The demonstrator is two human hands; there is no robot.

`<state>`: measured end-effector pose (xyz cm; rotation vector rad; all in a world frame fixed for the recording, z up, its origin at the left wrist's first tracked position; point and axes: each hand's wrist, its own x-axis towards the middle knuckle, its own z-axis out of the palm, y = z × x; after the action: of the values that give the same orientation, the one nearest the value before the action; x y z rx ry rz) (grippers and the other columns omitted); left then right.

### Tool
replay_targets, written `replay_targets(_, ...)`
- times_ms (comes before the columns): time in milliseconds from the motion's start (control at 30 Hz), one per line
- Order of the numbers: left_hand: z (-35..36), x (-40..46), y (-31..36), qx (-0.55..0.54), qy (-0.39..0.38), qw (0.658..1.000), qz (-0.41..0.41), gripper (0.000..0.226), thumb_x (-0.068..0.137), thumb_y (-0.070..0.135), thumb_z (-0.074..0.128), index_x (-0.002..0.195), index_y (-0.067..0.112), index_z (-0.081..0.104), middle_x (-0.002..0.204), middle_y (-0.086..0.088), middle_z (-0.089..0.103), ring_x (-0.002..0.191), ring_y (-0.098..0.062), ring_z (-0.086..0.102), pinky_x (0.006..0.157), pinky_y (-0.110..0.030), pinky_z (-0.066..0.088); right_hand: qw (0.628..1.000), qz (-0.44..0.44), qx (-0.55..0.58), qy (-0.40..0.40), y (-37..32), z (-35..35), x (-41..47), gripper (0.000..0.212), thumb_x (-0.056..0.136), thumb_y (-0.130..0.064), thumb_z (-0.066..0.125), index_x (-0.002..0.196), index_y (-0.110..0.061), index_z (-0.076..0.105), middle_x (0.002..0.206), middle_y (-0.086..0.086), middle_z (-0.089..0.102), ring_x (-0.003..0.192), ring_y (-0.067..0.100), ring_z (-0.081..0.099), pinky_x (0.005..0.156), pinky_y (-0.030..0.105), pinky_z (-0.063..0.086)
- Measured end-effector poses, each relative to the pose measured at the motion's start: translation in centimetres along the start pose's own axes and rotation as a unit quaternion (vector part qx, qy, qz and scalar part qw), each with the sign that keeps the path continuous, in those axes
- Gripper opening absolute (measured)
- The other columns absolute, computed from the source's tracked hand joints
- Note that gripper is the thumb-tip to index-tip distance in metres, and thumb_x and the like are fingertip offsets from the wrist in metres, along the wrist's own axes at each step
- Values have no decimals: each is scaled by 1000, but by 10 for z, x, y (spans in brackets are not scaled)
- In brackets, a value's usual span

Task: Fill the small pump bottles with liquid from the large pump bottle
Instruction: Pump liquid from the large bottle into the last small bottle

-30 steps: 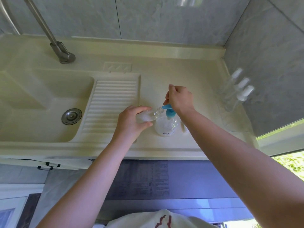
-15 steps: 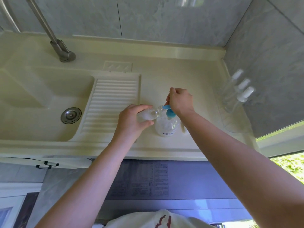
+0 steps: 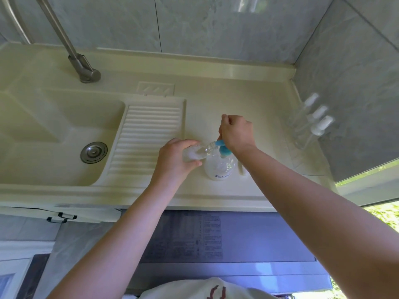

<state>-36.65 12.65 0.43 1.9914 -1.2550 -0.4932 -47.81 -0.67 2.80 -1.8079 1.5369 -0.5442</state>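
Status: mid-fill, I reckon | left hand wrapped round small bottle, long axis tipped toward 2 o'clock, mouth at the blue nozzle | right hand fisted on large pump bottle, counter centre | three capped bottles at 3 o'clock, well apart

Counts of items at the sink counter.
One large bottle at centre; four small bottles: one held just beside it at 9 o'clock, three grouped well apart at 3 o'clock by the wall. Two hands: left, right. One tap at 10 o'clock; one drain at 9 o'clock.
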Motion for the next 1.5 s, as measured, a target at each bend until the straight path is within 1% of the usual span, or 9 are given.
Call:
replay_targets(233,2,1,1,0,-6,1000,-11,52,68,15,87,117,25,71,99,10,56,91,-6,51,80,-7,29,999,-41,-35,10,2,7,-4,38,100,-19,33,69,-3,49,75,24,63,72,39,54,64,38,46)
replay_targets(400,2,1,-1,1,-3,1000,-7,52,68,16,87,116,26,71,99,11,55,92,-5,52,78,0,27,1000,-5,-14,-17,0,-2,3,45,99,-25,34,89,8,64,90,23,71,88,39,64,77,38,54)
replay_targets(567,3,0,-2,-10,-3,1000,-12,52,68,15,87,116,24,71,101,9,57,93,-6,52,82,-8,30,992,-72,-102,-23,2,2,-5,40,107,-25,28,104,-2,60,90,16,51,83,29,44,72,32,33)
replay_targets(767,4,1,-5,-9,2,1000,-7,52,67,15,88,116,23,71,101,7,59,91,-7,53,78,-4,29,1000,-4,-19,-13,3,2,4,47,101,-24,31,88,8,64,89,23,69,88,39,63,80,40,53)
replay_targets(867,3,0,-4,-7,4,1000,-5,52,67,15,88,116,23,71,100,7,59,91,-7,53,79,-4,29,999,-29,-40,-22,1,2,2,43,101,-20,32,90,10,62,88,25,67,86,41,61,74,39,49)
replay_targets(967,3,0,-3,-8,0,1000,-8,51,68,15,87,116,23,71,100,8,58,92,-7,53,82,-8,30,993,-69,-90,-17,3,4,-4,35,106,-23,31,91,-4,56,86,15,55,80,32,47,70,32,35)
replay_targets(1167,3,0,-1,-5,1,1000,-9,51,68,16,87,116,23,71,98,10,56,92,-6,52,79,-5,28,999,-7,-30,-28,2,-2,4,46,101,-22,32,92,8,66,94,23,70,92,40,63,82,40,53)
replay_targets(1367,2,0,-3,-12,-3,1000,-11,50,69,15,86,116,24,71,98,12,56,93,-5,52,79,3,27,997,-62,-49,-26,3,4,-2,40,103,-19,32,90,6,61,86,21,64,81,39,57,72,38,48)
replay_targets(1500,0,0,-4,-10,-4,1000,-12,50,69,15,86,116,25,71,100,10,58,92,-6,52,78,5,27,999,-24,-35,-27,3,3,3,45,101,-21,32,90,8,64,91,23,69,91,41,62,81,41,52)
